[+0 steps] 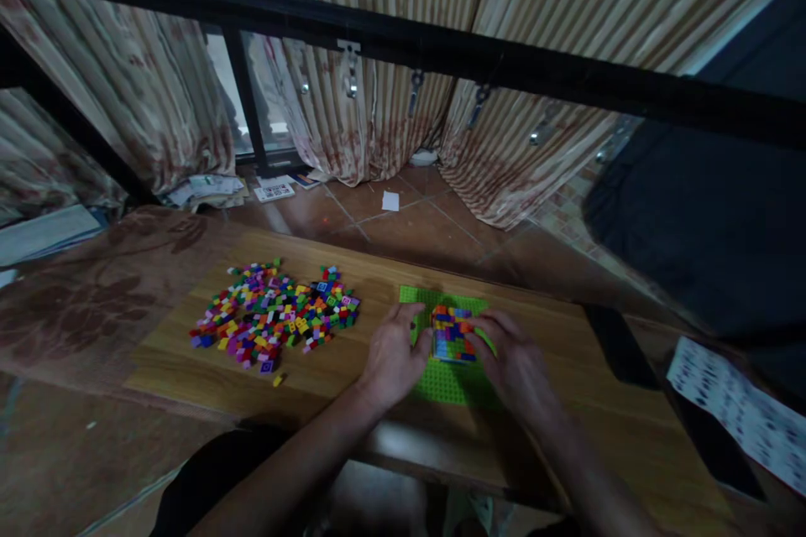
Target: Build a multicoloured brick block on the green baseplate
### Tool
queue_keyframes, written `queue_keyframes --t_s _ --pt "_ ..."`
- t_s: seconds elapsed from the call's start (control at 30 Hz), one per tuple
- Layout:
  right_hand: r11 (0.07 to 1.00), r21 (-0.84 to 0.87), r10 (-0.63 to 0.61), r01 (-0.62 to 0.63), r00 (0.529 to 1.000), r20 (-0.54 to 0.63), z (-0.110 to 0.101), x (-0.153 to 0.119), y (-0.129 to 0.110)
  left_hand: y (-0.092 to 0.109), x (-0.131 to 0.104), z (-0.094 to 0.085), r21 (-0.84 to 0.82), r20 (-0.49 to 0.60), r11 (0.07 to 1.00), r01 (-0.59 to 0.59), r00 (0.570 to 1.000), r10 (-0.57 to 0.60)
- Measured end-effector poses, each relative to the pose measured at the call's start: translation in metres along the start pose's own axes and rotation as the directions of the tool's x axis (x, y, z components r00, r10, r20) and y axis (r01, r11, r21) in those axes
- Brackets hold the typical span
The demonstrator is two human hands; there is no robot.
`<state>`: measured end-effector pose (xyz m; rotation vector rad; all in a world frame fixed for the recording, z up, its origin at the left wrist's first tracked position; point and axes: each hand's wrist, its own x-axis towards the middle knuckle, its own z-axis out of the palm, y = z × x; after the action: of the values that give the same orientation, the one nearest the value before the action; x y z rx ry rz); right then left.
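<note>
A small block of multicoloured toy bricks [452, 336], mostly blue, orange and purple, stands on a green studded baseplate [441, 386]. My left hand [395, 355] rests over the baseplate's left side, thumb and fingers apart, with the thumb tip close to the block's left edge; nothing shows in its grasp. On the other side, my right hand [513, 352] curls its index finger and thumb at the block's upper right corner. An orange toy brick [466, 325] shows at those fingertips, partly covered. Whether it is seated on the block cannot be made out.
A spread pile of loose toy bricks [270, 319] covers the left part of the wooden table [365, 268]. One yellow brick [279, 381] lies near the front edge. At the right are a black flat object [620, 344] and a printed sheet [736, 394]. A dark bar [403, 29] crosses above.
</note>
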<state>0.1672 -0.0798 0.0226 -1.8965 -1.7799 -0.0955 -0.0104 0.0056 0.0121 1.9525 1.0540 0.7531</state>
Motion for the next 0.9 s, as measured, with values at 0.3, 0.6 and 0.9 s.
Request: queue_keyframes --t_s 0.3,0.6,0.9 --pt "0.991 -0.106 -0.076 0.086 0.993 0.095 0.023 0.005 0.009 -0.003 0.009 0.012 -0.015 0.047 0.999 0.039 0.998 -0.038" --pt "0.999 0.020 0.044 -0.044 0.999 -0.017 0.016 0.000 0.008 -0.005 0.012 0.019 -0.007 0.058 0.999 0.053 0.997 -0.053" --pt "0.756 0.467 0.519 -0.458 0.855 -0.001 0.015 -0.009 0.029 0.000 0.025 0.028 0.049 0.000 0.997 0.066 0.998 -0.066"
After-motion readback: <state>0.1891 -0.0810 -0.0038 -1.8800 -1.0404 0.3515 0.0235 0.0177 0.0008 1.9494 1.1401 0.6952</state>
